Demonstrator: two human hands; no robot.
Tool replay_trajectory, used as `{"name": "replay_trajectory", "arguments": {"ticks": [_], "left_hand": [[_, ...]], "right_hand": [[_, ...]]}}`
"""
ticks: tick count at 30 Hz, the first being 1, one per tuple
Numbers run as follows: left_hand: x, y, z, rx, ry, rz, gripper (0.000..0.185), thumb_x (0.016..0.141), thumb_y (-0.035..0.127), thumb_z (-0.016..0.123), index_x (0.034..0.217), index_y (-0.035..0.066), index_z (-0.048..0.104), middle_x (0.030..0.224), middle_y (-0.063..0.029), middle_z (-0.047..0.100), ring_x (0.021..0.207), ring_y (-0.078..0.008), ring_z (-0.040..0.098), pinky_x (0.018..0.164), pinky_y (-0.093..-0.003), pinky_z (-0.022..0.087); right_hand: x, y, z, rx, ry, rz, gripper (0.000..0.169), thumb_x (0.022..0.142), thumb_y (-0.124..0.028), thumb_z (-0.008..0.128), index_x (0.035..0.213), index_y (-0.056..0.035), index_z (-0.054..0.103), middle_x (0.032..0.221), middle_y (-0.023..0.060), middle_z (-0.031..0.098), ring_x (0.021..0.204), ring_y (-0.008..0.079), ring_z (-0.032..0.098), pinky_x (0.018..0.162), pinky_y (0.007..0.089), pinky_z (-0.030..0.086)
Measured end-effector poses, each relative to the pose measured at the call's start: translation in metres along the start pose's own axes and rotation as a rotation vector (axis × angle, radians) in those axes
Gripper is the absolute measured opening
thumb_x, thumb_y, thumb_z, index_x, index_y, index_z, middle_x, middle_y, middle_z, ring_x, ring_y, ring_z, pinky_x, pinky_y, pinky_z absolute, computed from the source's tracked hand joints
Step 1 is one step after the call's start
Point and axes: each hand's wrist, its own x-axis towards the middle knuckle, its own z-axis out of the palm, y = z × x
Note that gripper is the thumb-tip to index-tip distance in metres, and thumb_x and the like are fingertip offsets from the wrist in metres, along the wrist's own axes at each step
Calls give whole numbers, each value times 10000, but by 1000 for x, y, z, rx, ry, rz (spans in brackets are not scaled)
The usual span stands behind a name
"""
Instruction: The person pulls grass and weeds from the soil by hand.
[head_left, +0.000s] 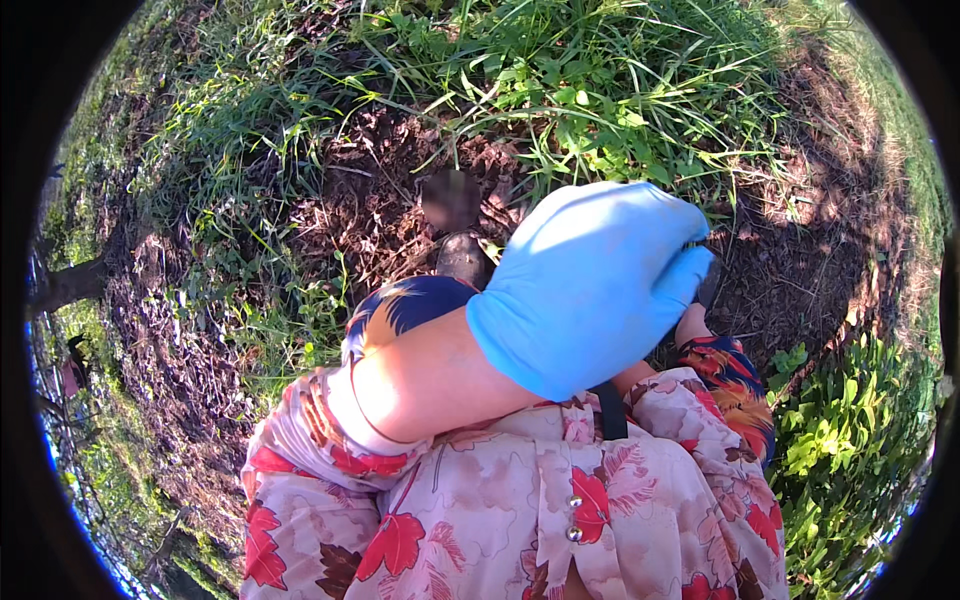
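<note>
My left hand, in a light blue glove, is raised before me with its back towards the camera. Its fingers curl in, and the thumb comes close to the index finger at the right. Whether something lies inside the grip is hidden. Only a bit of my right forearm shows at its sleeve; the right hand itself is out of sight behind the glove. Beneath the hands are my knees in patterned trousers. A dark shoe tip rests on bare soil, beside a blurred round patch.
Green grass and leafy weeds grow ahead. Dry, shaded soil lies to the right, with a leafy shrub nearer me. A branch or trunk stands at the far left. A black strap hangs by my floral shirt.
</note>
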Motion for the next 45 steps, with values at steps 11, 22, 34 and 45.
{"name": "replay_trajectory", "arguments": {"ticks": [11, 22, 34, 45], "left_hand": [[-20, 105, -7, 418, -291, 616, 106, 627, 137, 659, 713, 103, 607, 638, -16, 553, 599, -202, 550, 546, -330, 406], [-48, 128, -2, 396, -234, 711, 137, 658, 107, 646, 785, 70, 608, 641, -30, 548, 579, -219, 535, 541, -343, 418], [-73, 106, -18, 356, 71, 715, 178, 692, 75, 631, 863, 34, 609, 645, -45, 543, 558, -238, 518, 535, -356, 430], [-252, -77, -132, -118, 551, -741, 223, 884, 183, 510, 1011, 44, 630, 766, -3, 611, 592, -47, 516, 553, -195, 407]], "right_hand": [[-31, -26, -52, -61, 105, 113, 277, 757, -151, 529, 1018, -56, 526, 1024, 145, 561, 655, 309, 622, 549, 403, 512], [-46, -26, -60, -46, 35, 118, 220, 764, -182, 534, 927, -35, 527, 925, 176, 566, 735, 345, 604, 629, 433, 498], [-83, -25, -96, -21, 222, 216, 248, 788, -154, 536, 997, -21, 525, 991, 177, 547, 852, 337, 576, 720, 416, 478], [-188, -42, -192, 261, 955, 419, 256, 764, -61, 574, 1012, 1, 579, 1150, 160, 518, 1013, 309, 542, 881, 343, 424]]}}
